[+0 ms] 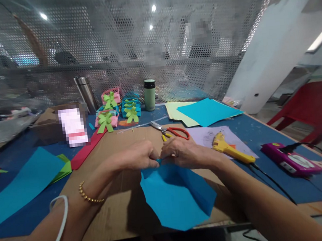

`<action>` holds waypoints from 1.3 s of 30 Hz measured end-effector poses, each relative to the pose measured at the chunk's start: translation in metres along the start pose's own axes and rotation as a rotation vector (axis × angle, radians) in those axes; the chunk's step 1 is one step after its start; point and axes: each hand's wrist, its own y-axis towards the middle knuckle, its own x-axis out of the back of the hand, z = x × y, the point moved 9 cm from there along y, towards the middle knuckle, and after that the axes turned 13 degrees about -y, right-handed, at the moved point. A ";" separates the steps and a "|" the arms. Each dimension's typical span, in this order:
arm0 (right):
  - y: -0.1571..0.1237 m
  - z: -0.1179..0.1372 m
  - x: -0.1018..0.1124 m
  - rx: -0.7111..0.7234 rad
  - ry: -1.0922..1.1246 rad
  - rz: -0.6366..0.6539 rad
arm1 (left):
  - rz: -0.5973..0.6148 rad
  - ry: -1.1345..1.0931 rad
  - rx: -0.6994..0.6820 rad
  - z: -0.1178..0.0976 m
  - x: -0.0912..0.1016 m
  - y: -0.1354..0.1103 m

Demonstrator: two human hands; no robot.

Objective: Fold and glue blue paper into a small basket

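One blue paper sheet (177, 197) is laid on a cardboard mat (121, 209) nearest the viewer. Its far edge is pinched between the fingers of the left hand (140, 157) and the right hand (184, 152), both clenched on it side by side. The crease is judged best made with that edge kept flat and the pinch slid evenly, so that tearing is avoided. Just beyond the sheet, red-handled scissors (173, 131) are seen. Right of the sheet, a yellow glue gun (230, 147) is rested on the blue desk (266, 132). Farther beyond the sheet, paper bows (119, 109), a green flask (150, 94) and a steel flask (86, 94) are stood before a perforated metal screen (112, 45).
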 end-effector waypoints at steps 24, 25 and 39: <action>-0.002 -0.007 -0.006 -0.065 0.008 0.139 | 0.080 -0.200 0.004 0.014 -0.003 0.002; -0.002 -0.007 -0.006 -0.054 0.020 0.139 | 0.080 -0.212 -0.003 0.014 -0.003 0.002; 0.001 -0.011 -0.014 -0.084 0.094 0.186 | -0.017 -0.118 0.017 0.012 -0.004 0.006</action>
